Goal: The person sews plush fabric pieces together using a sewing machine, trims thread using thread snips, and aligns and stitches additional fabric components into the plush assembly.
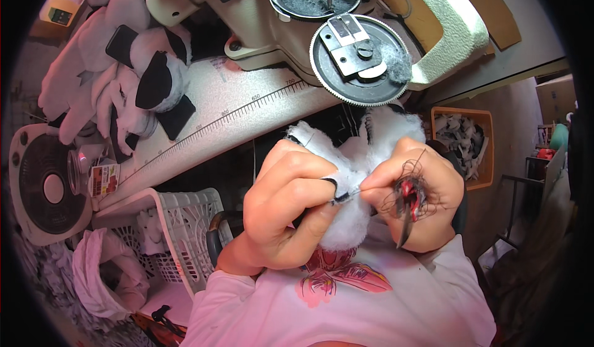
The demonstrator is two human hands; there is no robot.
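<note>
Close to my body I hold a fluffy white piece (345, 228) with narrow black parts. My left hand (281, 208) is closed on it, fingers curled over a small black edge at its middle. My right hand (424, 198) is also closed, its thumb and forefinger pinched on the white piece beside the left fingertips. In that right palm sits a red-and-dark metal tool (408, 195), apparently snips, blade downward, with dark loose threads tangled round it. Just above my hands is a cream sewing machine (445, 50) with toothed metal discs (334, 59).
A metal bed with a ruler (216, 90) crosses left, bearing heaped white and black pieces (74, 90). A dark fan-like device (49, 180) stands at the far left. A white plastic basket (204, 211) is lower left. An orange crate of scraps (479, 180) sits at the right.
</note>
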